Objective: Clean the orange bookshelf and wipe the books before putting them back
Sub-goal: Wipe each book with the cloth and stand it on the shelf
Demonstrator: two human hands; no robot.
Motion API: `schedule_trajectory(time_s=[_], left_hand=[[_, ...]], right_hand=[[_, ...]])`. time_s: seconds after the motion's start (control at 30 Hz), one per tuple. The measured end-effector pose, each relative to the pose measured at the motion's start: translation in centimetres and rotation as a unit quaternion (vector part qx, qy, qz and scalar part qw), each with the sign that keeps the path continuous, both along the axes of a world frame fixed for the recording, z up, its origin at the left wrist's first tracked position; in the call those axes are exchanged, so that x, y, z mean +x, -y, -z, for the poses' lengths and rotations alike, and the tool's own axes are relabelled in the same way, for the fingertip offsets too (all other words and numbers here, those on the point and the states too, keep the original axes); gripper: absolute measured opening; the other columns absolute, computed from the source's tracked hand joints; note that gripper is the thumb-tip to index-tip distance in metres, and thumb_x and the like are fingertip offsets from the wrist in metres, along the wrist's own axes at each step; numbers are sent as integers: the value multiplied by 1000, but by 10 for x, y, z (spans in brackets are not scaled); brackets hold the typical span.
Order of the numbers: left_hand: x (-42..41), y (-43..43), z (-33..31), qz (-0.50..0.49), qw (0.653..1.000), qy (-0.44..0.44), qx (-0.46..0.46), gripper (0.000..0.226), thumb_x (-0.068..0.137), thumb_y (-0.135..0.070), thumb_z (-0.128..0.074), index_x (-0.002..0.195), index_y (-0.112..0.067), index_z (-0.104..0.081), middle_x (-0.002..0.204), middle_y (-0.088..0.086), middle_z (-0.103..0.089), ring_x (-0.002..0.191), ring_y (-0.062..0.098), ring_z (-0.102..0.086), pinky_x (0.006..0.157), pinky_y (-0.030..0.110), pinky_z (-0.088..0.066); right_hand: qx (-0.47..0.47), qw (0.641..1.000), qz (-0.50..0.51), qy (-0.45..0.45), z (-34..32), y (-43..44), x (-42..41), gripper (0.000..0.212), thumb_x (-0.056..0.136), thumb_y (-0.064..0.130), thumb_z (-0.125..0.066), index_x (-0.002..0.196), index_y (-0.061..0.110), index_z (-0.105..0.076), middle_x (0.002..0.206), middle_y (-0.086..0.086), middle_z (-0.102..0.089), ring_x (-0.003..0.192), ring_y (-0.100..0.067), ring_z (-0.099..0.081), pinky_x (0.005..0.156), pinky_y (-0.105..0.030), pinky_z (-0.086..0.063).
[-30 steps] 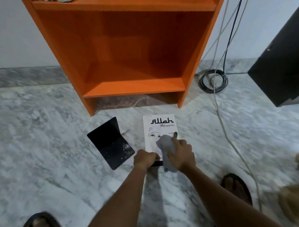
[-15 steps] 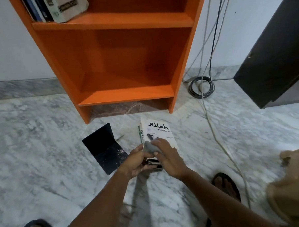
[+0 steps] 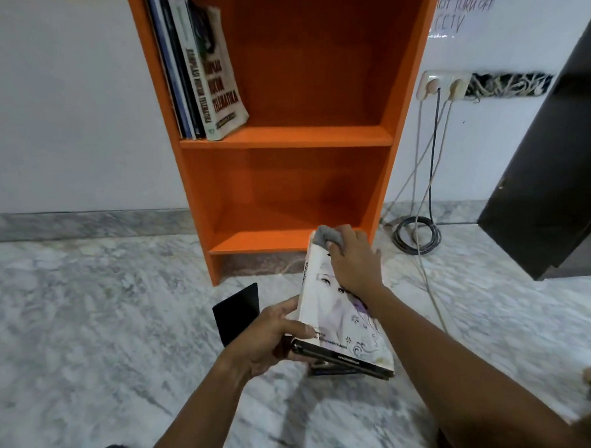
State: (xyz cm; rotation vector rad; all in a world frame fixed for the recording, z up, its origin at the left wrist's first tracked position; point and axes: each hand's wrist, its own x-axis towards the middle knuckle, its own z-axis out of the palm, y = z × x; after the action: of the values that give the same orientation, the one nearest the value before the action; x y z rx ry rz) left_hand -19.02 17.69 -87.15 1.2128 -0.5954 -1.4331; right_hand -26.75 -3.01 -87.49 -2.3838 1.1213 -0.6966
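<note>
White book point(image 3: 339, 316) tilted in the clasped left hand point(image 3: 272, 336), right hand point(image 3: 353, 262) (fingers curled) pressing grey cloth point(image 3: 327, 236) on its cover.

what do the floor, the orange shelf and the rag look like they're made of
Floor: polished marble or marble-look tile, grey-white veining with a slight sheen.
Orange shelf: probably laminated board, flat uniform colour with square edges and no visible grain.
Rag: soft grey cloth, bunched in folds under the right hand.
</note>
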Motion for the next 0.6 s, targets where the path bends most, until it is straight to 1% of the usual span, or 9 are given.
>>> schedule_trajectory(time_s=[0.07, 0.17, 0.2, 0.27, 0.37, 0.43, 0.5, 0.57, 0.6], left_hand=[[1, -6, -10, 7, 1000, 23, -15, 64, 83, 13, -60, 135, -23, -63, 125, 23, -68, 114, 48, -65, 101, 70, -44], [2, -13, -21, 27, 997, 65, -21, 63, 83, 12, -62, 136, -23, -63, 125, 20, -70, 113, 48, -65, 99, 71, -44], [1, -14, -24, 36, 997, 72, -22, 64, 81, 10, -64, 135, -23, -64, 124, 20, -70, 113, 50, -65, 99, 71, -44], [0, -13, -27, 42, 995, 86, -20, 64, 76, 7, -67, 132, -24, -66, 121, 23, -70, 113, 54, -62, 98, 71, -45], [-3, -6, -26, 30, 996, 81, -26, 63, 71, 5, -70, 127, -23, -70, 119, 29, -69, 111, 55, -62, 97, 70, -46], [-5, -4, -22, 17, 997, 64, -37, 59, 71, 4, -70, 125, -20, -71, 116, 32, -68, 103, 50, -65, 95, 66, -49], [-3, -1, -18, -14, 999, 30, -40, 53, 75, 9, -67, 124, -13, -71, 107, 29, -70, 87, 38, -70, 78, 51, -58], [0, 0, -17, -60, 998, 8, -31, 49, 80, 14, -61, 125, -4, -66, 96, 22, -71, 72, 29, -69, 58, 35, -56], [1, -1, -17, -85, 996, 9, -31, 44, 81, 17, -57, 120, 0, -65, 89, 19, -70, 68, 27, -69, 53, 32, -54]], right_hand=[[45, 997, 52, 25, -3, 14, -4, 25, 99, 43, -38, 118, 29, -46, 114, -1, -53, 106, -26, -53, 95, -53, -38], [116, 984, 109, 78, 1, 30, -7, 40, 87, 56, -30, 110, 32, -52, 109, -2, -56, 108, -30, -57, 97, -58, -43], [113, 983, 120, 83, 1, 28, -6, 40, 88, 55, -31, 110, 31, -54, 110, -2, -55, 107, -31, -57, 97, -56, -44], [69, 985, 109, 115, -8, 12, -2, 29, 98, 42, -40, 116, 24, -53, 113, -2, -49, 103, -26, -50, 94, -47, -43], [4, 982, -3, 188, -21, -22, 4, 21, 102, 20, -49, 122, 19, -51, 123, -4, -44, 109, -12, -40, 90, -34, -42], [-20, 981, -91, 171, -20, -41, 5, 19, 100, 19, -49, 118, 21, -55, 124, 1, -42, 113, -8, -40, 93, -30, -43], [-20, 973, -182, 143, -16, -59, 3, 16, 95, 22, -48, 109, 21, -57, 119, 6, -44, 115, -15, -43, 93, -32, -44], [-19, 954, -261, 147, -12, -75, 2, 14, 92, 24, -49, 102, 19, -57, 115, 4, -47, 113, -19, -46, 92, -38, -44], [-13, 946, -287, 148, -10, -84, 0, 14, 92, 25, -50, 102, 19, -58, 115, 3, -48, 113, -20, -47, 93, -40, -44]])
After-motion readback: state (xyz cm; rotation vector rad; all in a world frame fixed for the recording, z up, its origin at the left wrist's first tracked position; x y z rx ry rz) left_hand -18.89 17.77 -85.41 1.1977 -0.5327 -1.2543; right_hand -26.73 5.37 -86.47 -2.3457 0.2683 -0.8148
